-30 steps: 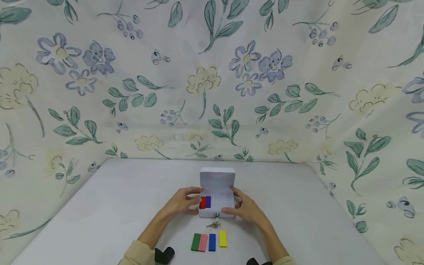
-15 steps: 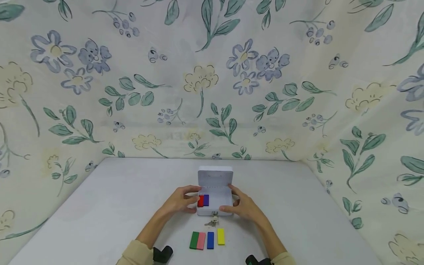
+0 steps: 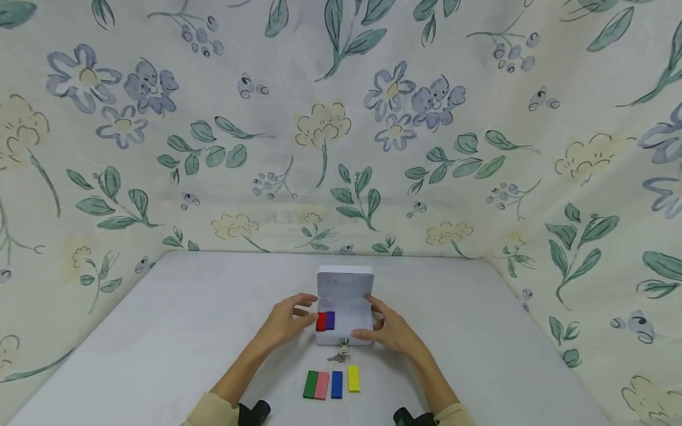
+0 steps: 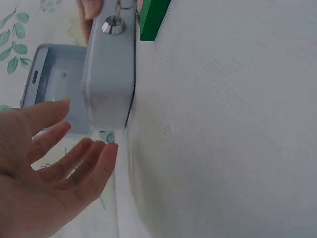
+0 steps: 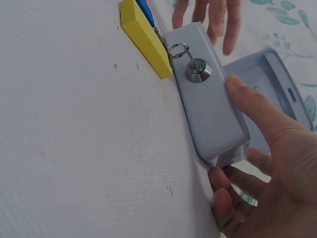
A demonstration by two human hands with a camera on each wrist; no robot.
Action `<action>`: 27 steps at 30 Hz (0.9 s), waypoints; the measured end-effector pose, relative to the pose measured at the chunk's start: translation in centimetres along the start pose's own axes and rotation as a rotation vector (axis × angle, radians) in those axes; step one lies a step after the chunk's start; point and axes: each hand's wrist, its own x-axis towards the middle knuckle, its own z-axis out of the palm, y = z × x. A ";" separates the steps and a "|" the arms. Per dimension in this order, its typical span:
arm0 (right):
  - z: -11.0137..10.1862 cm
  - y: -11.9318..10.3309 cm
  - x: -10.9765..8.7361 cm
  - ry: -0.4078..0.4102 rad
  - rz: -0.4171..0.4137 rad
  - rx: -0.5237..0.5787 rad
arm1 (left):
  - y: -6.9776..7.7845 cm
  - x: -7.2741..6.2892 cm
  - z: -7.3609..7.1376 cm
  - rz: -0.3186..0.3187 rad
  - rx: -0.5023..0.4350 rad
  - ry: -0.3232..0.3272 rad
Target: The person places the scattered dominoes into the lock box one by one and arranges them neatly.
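A light grey cash box (image 3: 326, 341) stands on the white table with its lid (image 3: 345, 284) raised. Inside, at the left, lie a red block (image 3: 321, 321) and a purple block (image 3: 330, 320), side by side. My right hand (image 3: 393, 330) grips the box's right side; in the right wrist view the thumb (image 5: 255, 101) presses its upper front edge and the other fingers bend at the end wall. On the opposite side my left hand (image 3: 288, 322) is spread, and the left wrist view shows a gap between its fingers (image 4: 101, 171) and the box.
Keys (image 3: 337, 357) hang from the front lock (image 4: 114, 26). Before the box lie a green block (image 3: 310, 384), a pink block (image 3: 321, 386), a blue block (image 3: 337, 384) and a yellow block (image 3: 354, 379). A floral curtain (image 3: 277, 154) stands behind the table.
My left hand has drawn back to the left from the box's side, its fingers spreading. The right hand keeps its hold. The head view has shifted slightly.
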 end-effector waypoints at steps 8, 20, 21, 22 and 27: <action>0.1 -0.1 0.1 0.006 0.011 0.003 | 1.4 -2.1 -1.2 0.100 0.078 -0.093; 0.0 0.0 0.1 0.011 -0.008 0.011 | 1.7 -5.0 -2.5 0.077 0.092 -0.473; 0.0 0.1 0.1 0.012 -0.010 0.009 | 1.6 -5.2 -2.6 0.074 0.102 -0.485; 0.0 0.2 0.1 0.014 -0.011 0.005 | 1.5 -5.3 -2.7 0.074 0.110 -0.500; 0.0 0.3 0.2 0.013 -0.001 0.009 | 1.0 -5.7 -2.8 0.093 0.137 -0.564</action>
